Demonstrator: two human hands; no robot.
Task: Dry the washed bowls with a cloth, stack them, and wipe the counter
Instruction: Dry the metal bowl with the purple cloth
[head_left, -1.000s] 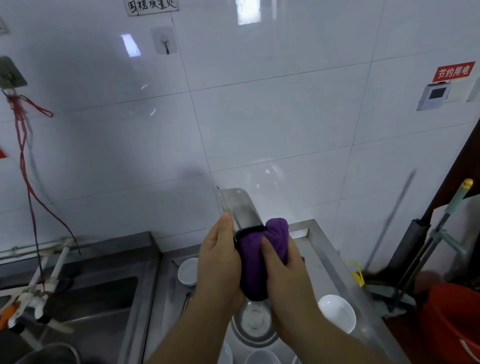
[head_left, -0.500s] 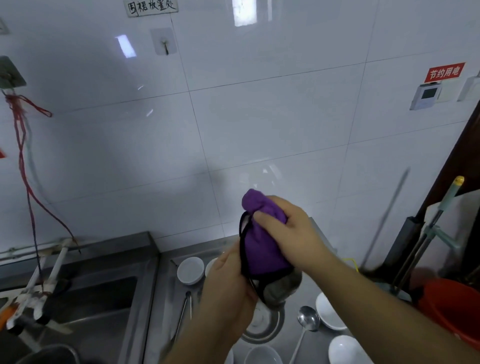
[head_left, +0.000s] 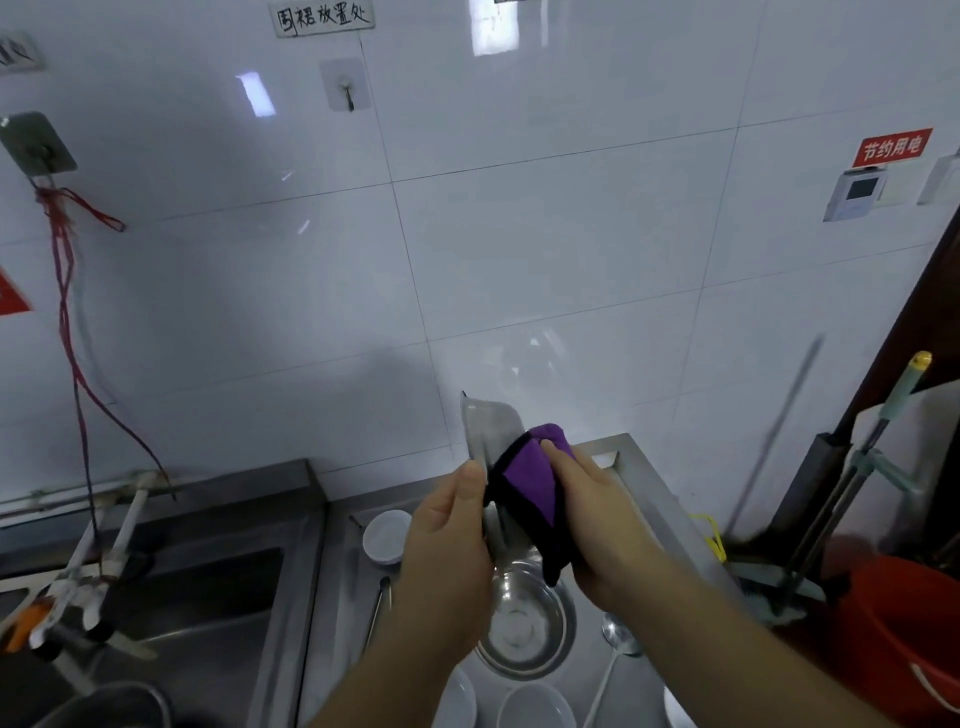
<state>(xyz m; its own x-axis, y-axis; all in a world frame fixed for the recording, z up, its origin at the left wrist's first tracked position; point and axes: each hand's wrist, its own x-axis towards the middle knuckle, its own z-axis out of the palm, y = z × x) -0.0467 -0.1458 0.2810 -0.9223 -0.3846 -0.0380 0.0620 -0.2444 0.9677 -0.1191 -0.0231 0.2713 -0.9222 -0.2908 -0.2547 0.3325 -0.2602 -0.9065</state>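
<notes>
The left hand (head_left: 447, 540) holds a steel bowl (head_left: 491, 436) on edge, its grip clamped on the rim. The right hand (head_left: 587, 525) presses the purple cloth (head_left: 524, 480) on the bowl, fingers curled round it. Half a second ago the cloth covered the bowl's top; now it sits lower, beside the left grip, so drying goes on. Below the grip, another steel bowl (head_left: 524, 623) and white bowls (head_left: 385, 535) wait on the desk (head_left: 654, 504).

A shiny steel bowl (head_left: 488, 434) is held on edge above the counter (head_left: 649, 499), with a purple, black-trimmed cloth (head_left: 524, 480) pressed against its side. Directly beneath it a second steel bowl (head_left: 524, 623) sits upright. A small white bowl (head_left: 385, 535) rests left of that one.
</notes>
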